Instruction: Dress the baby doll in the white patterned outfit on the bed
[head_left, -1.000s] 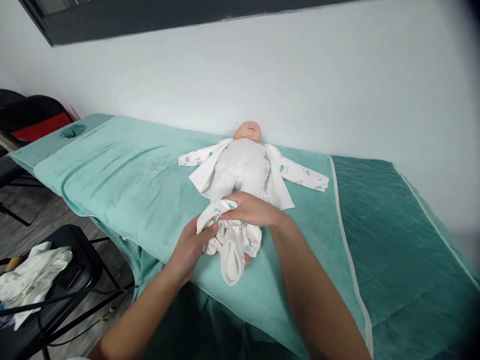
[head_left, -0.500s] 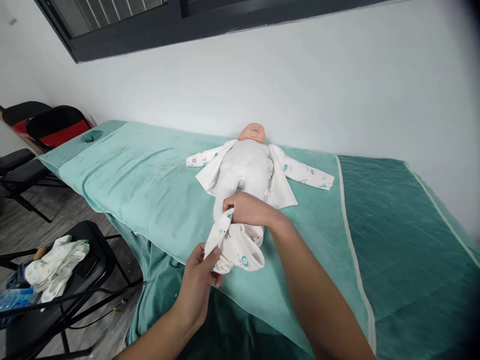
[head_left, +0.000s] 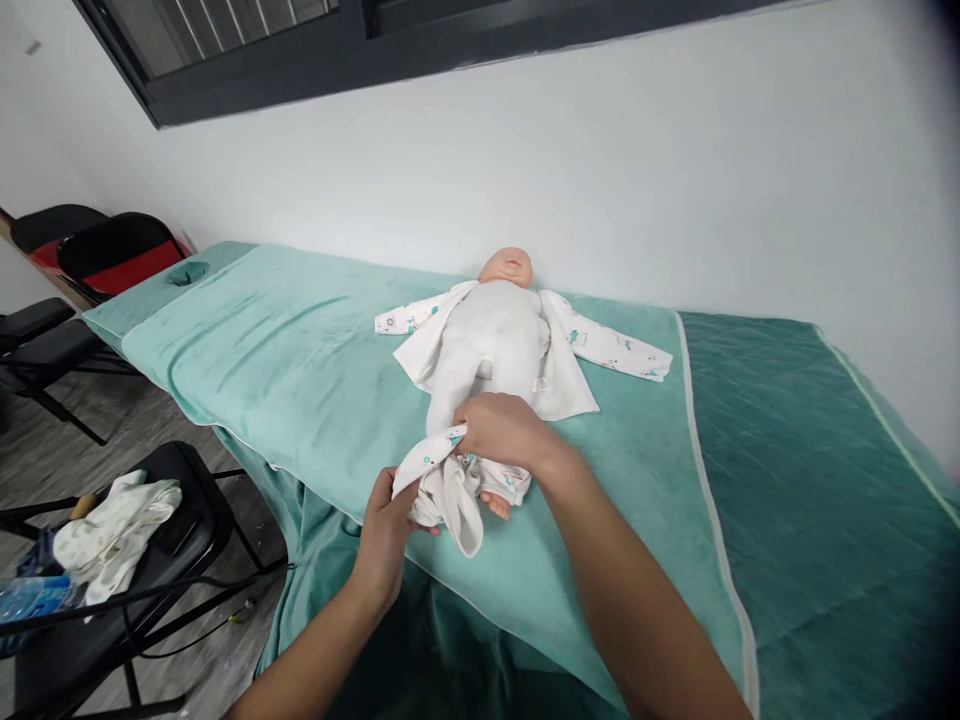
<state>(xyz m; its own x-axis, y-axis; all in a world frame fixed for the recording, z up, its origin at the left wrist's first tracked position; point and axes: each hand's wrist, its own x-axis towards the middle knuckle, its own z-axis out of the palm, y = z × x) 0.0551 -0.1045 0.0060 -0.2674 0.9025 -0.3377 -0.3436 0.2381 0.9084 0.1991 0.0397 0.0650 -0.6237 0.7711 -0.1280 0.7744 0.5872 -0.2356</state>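
Observation:
A baby doll lies on its back on the green-covered bed, its torso and upper legs white. Beneath it an open white jacket with printed sleeves is spread out. White printed baby pants are bunched around the doll's lower legs, and one bare foot shows below a cuff. My left hand pinches the pants' fabric at the near left. My right hand grips the same fabric by the doll's shin; its fingertips are partly hidden. A strip of cloth is stretched between both hands.
The bed stands against a white wall under a dark window frame. At lower left, a black folding chair bears folded clothes and a plastic bottle. More chairs stand at the far left.
The pants have shifted left and the doll's foot has come into view below the cuff. My left hand has moved slightly up and left, while my right hand has shifted slightly.

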